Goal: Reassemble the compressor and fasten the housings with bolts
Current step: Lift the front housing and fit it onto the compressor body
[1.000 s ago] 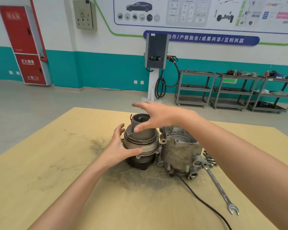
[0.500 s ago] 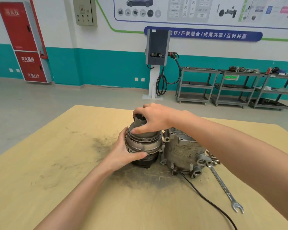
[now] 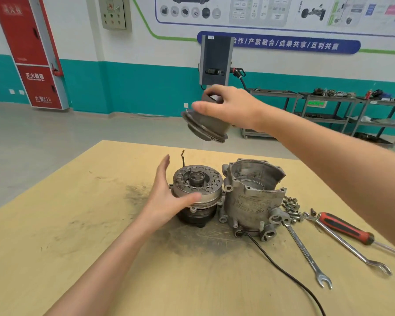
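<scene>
While the right hand (image 3: 228, 108) grips the cylindrical rotor part (image 3: 205, 124) tilted at upper centre, its seat, the perforated plate assembly (image 3: 196, 185), stands directly below at frame centre, steadied by the open-fingered left hand (image 3: 169, 199), nearer it.

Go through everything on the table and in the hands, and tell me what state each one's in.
Right hand: gripping conical part, raised.
Conical part: airborne, tilted.
Left hand: open beside perforated plate assembly.
Perforated plate assembly: upright, uncovered.
Housing: open-topped, unbolted.
Bolts: loose pile.
Wrenches: lying flat.
Screwdriver: lying flat.
</scene>
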